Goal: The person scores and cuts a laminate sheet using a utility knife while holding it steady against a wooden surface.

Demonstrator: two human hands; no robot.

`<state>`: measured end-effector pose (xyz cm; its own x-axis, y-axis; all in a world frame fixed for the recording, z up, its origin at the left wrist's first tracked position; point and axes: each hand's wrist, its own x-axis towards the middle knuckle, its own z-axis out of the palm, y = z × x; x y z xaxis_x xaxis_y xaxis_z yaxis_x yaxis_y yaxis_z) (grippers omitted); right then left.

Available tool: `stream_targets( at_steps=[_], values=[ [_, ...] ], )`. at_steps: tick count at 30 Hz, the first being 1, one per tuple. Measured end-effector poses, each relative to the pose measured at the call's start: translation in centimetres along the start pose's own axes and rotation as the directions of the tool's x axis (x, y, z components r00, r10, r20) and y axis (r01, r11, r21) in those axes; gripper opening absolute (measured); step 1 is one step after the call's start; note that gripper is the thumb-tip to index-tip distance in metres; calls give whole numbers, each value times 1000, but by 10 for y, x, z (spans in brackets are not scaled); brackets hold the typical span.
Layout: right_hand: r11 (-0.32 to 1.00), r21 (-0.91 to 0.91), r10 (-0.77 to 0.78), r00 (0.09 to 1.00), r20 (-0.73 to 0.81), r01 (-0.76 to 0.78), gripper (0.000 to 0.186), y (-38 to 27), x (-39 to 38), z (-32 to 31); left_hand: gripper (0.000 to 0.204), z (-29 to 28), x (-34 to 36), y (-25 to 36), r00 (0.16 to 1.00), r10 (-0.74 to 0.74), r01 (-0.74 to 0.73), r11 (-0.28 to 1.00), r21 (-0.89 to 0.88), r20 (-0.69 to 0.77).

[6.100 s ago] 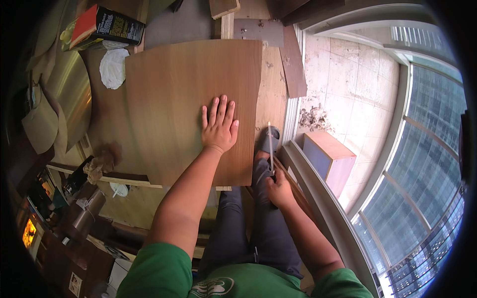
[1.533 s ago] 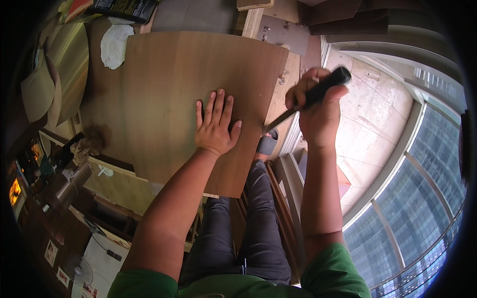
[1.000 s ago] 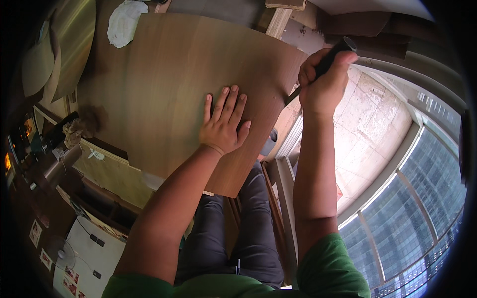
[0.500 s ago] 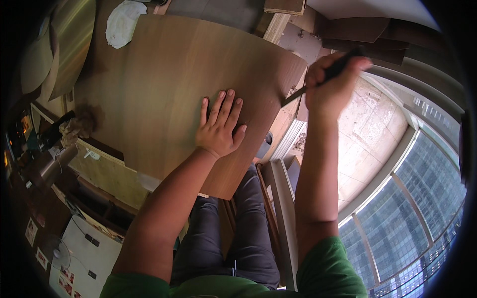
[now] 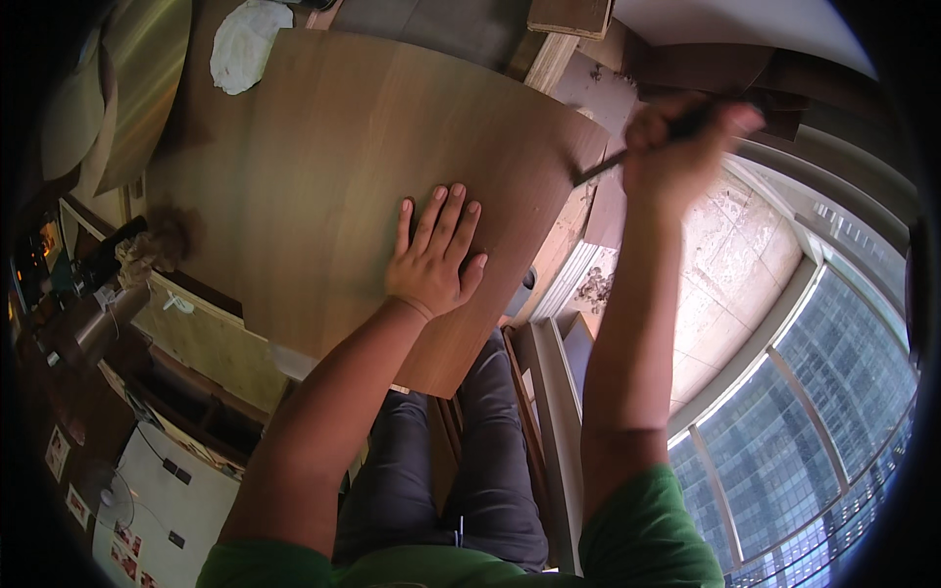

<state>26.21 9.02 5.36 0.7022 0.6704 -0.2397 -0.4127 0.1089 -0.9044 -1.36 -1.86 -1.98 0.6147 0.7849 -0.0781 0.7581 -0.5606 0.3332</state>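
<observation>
A broad brown wood-grain board (image 5: 333, 176) lies in front of me, its near corner above my legs. My left hand (image 5: 436, 250) rests flat on it near the right side, fingers stretched out. Beyond the board's right edge, my right hand (image 5: 678, 162) is wrapped round the black handle of a narrow, dark tool (image 5: 602, 168) that looks like a file. Its shaft slants down to the left and meets the board's right edge near the far corner. The right hand and handle are blurred by motion, so the exact tool kind is hard to tell.
A crumpled white bag (image 5: 248, 49) lies by the board's far left corner. Curved sheets (image 5: 137, 88) stand at the left. A plywood piece (image 5: 569, 15) is at the far side. To the right are a tiled ledge (image 5: 730, 245) and large windows (image 5: 843, 343).
My right hand and the tool have moved farther away and slightly right, the tip sliding along the board's right edge toward the far corner. My left hand has stayed flat on the board.
</observation>
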Motion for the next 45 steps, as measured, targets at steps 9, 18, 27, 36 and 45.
stream_targets(
  at_steps=[9, 18, 27, 36, 45],
  values=[
    [1000, 12, -17, 997, 71, 16, 69, -10, 11, 3, 66, -1, -1, -3, 1000, -9, 9, 1000, -5, -4],
    [999, 53, -13, 988, 155, 5, 72, -22, 17, 11, 67, 1, -2, -4, 1000, -9, 9, 1000, 0, -18],
    [994, 84, 56, 993, 106, -65, 69, 1, 34, 3, 68, 1, -2, -5, 1000, -6, 6, 1000, 6, 12],
    [990, -139, -24, 997, 78, 35, 63, 13, 72, -9, 68, 1, 3, -2, 1000, 17, -17, 1000, 16, 10],
    [614, -787, 194, 977, 84, -55, 25, 2, -56, -141, 73, 7, 1, -2, 999, 36, -35, 999, 26, -16]
  ],
)
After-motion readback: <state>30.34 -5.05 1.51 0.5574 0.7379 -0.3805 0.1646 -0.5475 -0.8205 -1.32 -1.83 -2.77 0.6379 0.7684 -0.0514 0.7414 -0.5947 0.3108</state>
